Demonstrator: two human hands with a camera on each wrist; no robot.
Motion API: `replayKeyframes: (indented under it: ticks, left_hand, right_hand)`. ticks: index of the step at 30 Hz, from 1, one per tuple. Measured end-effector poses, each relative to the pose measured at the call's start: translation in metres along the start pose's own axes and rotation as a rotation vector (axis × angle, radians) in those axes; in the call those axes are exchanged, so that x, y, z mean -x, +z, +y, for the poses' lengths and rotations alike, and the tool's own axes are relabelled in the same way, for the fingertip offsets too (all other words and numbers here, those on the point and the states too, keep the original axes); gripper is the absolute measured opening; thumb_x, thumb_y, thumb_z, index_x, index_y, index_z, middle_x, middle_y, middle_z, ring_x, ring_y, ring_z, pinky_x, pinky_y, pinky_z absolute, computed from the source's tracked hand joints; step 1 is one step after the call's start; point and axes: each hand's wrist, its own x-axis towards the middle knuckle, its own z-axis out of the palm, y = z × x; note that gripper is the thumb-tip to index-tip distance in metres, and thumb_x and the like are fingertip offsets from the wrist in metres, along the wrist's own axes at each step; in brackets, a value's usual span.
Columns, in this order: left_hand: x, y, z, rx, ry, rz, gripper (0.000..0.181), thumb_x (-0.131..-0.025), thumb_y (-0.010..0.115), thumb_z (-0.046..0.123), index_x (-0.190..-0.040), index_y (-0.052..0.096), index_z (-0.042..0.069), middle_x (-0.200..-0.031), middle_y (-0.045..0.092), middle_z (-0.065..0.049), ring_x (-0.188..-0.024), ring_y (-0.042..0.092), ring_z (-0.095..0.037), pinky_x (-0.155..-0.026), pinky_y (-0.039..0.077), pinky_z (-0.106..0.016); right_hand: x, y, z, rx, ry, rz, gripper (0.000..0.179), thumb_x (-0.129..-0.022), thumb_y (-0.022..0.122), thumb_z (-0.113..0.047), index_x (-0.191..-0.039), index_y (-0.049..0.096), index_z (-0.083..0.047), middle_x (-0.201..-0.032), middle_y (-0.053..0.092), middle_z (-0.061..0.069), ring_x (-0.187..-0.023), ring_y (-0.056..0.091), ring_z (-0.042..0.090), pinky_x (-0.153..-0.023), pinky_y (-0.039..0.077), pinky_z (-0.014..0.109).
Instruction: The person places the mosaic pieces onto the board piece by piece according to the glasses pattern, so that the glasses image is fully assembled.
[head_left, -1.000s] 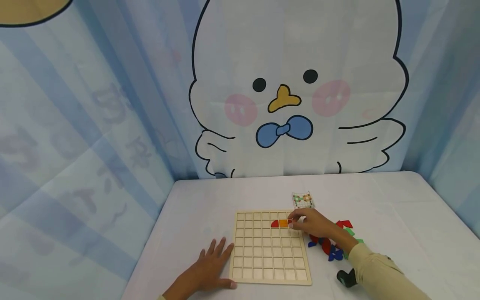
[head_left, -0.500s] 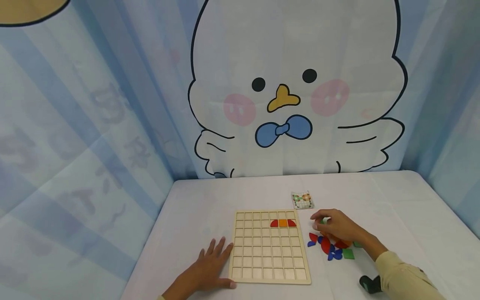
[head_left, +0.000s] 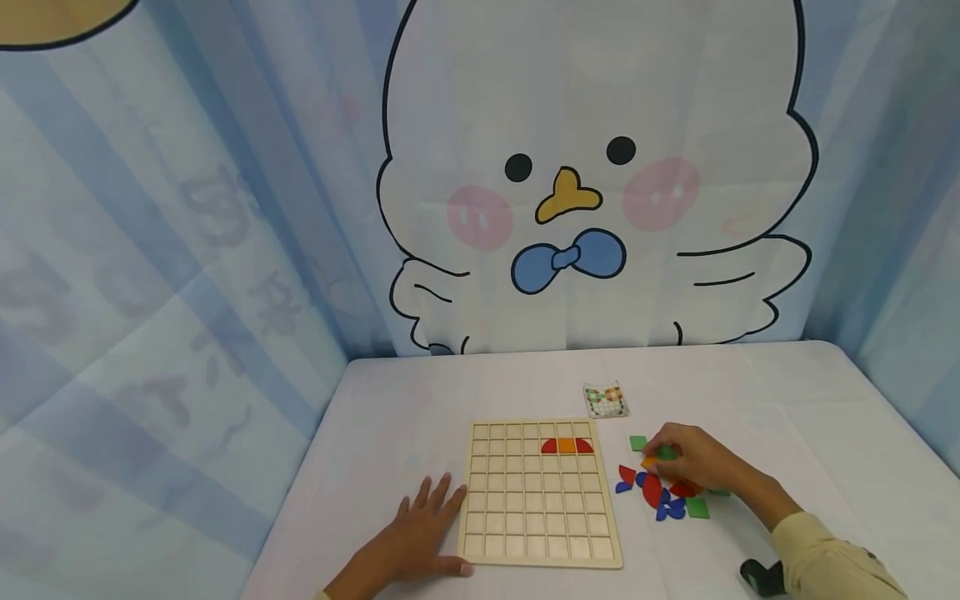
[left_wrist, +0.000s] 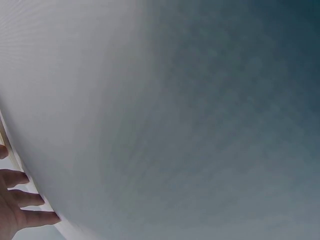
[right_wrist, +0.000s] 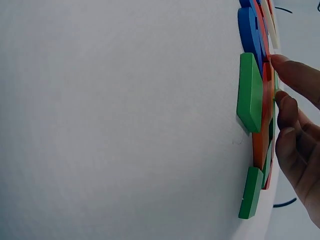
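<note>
A wooden grid board lies on the table, with a red quarter-round tile, an orange square tile and a second red quarter-round tile in one of its upper rows. My left hand is spread flat on the table, fingertips at the board's left edge. To the right of the board, my right hand bends over the loose tiles, thumb and forefinger pinching a small orange tile. Part of the pile is hidden under this hand; green tiles show beside it in the right wrist view.
Loose red tiles, blue tiles and a green square tile lie right of the board. A small pattern card is behind the board's far right corner. A cartoon-printed curtain stands behind the table.
My right hand has left the red quarter-round tile in the board and moved right to the loose tiles. A green square now shows left of its fingers. My left hand stays put.
</note>
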Motion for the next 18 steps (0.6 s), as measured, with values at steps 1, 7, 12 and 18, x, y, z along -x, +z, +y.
replayKeyframes:
  ticks: [1, 7, 12, 18]
  left_hand:
    - [0.0001, -0.0003, 0.0004, 0.002, -0.003, -0.002, 0.110, -0.074, 0.065, 0.079, -0.159, 0.030, 0.018, -0.166, 0.020, -0.020, -0.150, 0.019, -0.052, -0.108, 0.030, -0.074]
    - [0.0004, -0.0010, 0.0005, 0.006, -0.010, -0.009, 0.110, -0.074, 0.065, 0.079, -0.159, 0.028, 0.019, -0.167, 0.019, -0.019, -0.150, 0.017, -0.051, -0.109, 0.028, -0.074]
    - [0.0016, -0.0005, -0.0005, -0.007, 0.012, 0.006, 0.109, -0.076, 0.063, 0.079, -0.159, 0.028, 0.019, -0.166, 0.019, -0.020, -0.150, 0.018, -0.052, -0.109, 0.030, -0.073]
    - [0.0033, -0.0017, 0.0007, -0.012, 0.024, 0.021, 0.108, -0.076, 0.064, 0.078, -0.159, 0.030, 0.017, -0.166, 0.021, -0.021, -0.149, 0.020, -0.052, -0.108, 0.031, -0.073]
  right_hand:
    - [0.0006, -0.0003, 0.0003, 0.007, -0.003, 0.002, 0.019, -0.083, 0.082, -0.023, -0.101, 0.077, -0.019, -0.099, 0.067, -0.005, -0.092, 0.055, 0.016, -0.087, 0.054, 0.039]
    - [0.0011, -0.0014, 0.0012, 0.045, -0.005, 0.001, 0.020, -0.083, 0.083, -0.021, -0.103, 0.079, -0.020, -0.097, 0.065, -0.007, -0.094, 0.057, 0.014, -0.087, 0.054, 0.038]
    - [-0.0012, -0.0027, 0.0039, 0.076, 0.010, -0.030, 0.026, -0.084, 0.082, -0.023, -0.109, 0.080, -0.018, -0.097, 0.063, -0.006, -0.091, 0.056, 0.012, -0.081, 0.053, 0.026]
    - [-0.0022, -0.0052, 0.0044, 0.082, 0.012, -0.049, 0.028, -0.084, 0.082, -0.022, -0.111, 0.079, -0.018, -0.098, 0.062, -0.005, -0.090, 0.056, 0.012, -0.077, 0.053, 0.022]
